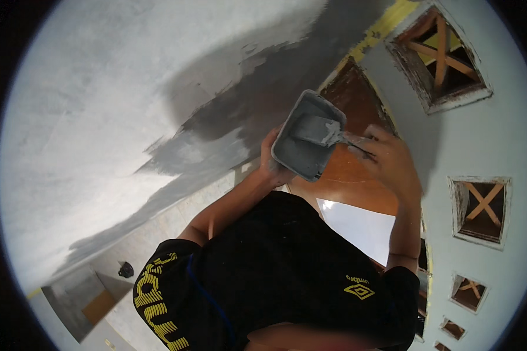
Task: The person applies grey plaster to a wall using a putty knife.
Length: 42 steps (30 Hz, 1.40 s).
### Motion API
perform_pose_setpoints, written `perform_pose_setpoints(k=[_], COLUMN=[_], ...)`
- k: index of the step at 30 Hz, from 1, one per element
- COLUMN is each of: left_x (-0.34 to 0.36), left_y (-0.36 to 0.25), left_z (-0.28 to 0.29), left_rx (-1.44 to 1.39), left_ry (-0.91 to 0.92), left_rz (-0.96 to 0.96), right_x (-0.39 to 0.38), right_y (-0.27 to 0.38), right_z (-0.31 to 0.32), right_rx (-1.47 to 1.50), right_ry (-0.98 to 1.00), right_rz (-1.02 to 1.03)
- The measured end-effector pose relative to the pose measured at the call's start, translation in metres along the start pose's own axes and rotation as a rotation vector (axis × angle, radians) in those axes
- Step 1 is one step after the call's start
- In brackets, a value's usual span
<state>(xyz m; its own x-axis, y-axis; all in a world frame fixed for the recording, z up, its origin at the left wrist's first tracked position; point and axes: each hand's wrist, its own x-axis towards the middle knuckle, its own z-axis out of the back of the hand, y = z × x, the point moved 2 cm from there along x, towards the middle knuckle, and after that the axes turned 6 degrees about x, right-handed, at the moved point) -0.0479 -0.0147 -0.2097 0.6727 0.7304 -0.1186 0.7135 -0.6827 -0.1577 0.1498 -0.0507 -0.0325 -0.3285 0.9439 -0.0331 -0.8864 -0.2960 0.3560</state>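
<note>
My left hand (269,157) is wrapped round the side and underside of a grey rectangular plastic tub (303,165), tilted so that its inside shows. Some of its fingers are hidden behind the tub. In my right hand (392,161) is a putty knife (321,131), gripped by its handle. Its wide blade lies inside the tub, with pale grey paste smeared near the neck. Grey film coats the tub's inner walls. Beside the tub, a broad dark grey coat (257,96) with ragged edges covers part of the pale surface.
A white-grey surface (99,105) fills the upper left. At right, a pale wall (433,146) has several framed openings (483,210) with crossed wooden slats. A brown panel (339,175) is behind my hands. A small black object (126,269) is at lower left.
</note>
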Motion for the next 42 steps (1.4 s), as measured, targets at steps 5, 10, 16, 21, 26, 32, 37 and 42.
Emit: perform_pose_setpoints(k=[5, 10, 16, 21, 26, 32, 37, 42], left_x=[-0.011, -0.026, -0.046, -0.066, -0.085, -0.114, -0.139, -0.15], left_y=[-0.009, -0.01, -0.021, -0.028, -0.038, -0.047, -0.052, -0.053], left_z=[0.006, 0.015, 0.028, 0.037, 0.057, 0.079, 0.085, 0.102], left_rx=[0.058, 0.075, 0.129, 0.105, -0.031, -0.038, -0.14, -0.159], left_ry=[-0.006, -0.066, -0.109, -0.19, -0.164, -0.253, -0.23, -0.258], left_rz=[0.007, -0.024, -0.016, -0.041, -0.219, -0.394, -0.44, -0.53], right_x=[0.009, 0.019, 0.025, 0.026, 0.019, 0.022, 0.026, 0.035], right_y=[0.001, 0.013, 0.007, 0.013, 0.031, 0.036, 0.042, 0.046], right_z=[-0.022, -0.027, -0.036, -0.057, -0.075, -0.103, -0.103, -0.107], right_rx=[0.2, 0.22, 0.338, 0.389, 0.493, 0.473, 0.463, 0.49], right_ry=[0.052, -0.016, 0.067, 0.054, 0.003, -0.062, -0.017, 0.002], right_rz=[0.091, 0.075, 0.113, 0.124, 0.028, 0.139, 0.102, 0.127])
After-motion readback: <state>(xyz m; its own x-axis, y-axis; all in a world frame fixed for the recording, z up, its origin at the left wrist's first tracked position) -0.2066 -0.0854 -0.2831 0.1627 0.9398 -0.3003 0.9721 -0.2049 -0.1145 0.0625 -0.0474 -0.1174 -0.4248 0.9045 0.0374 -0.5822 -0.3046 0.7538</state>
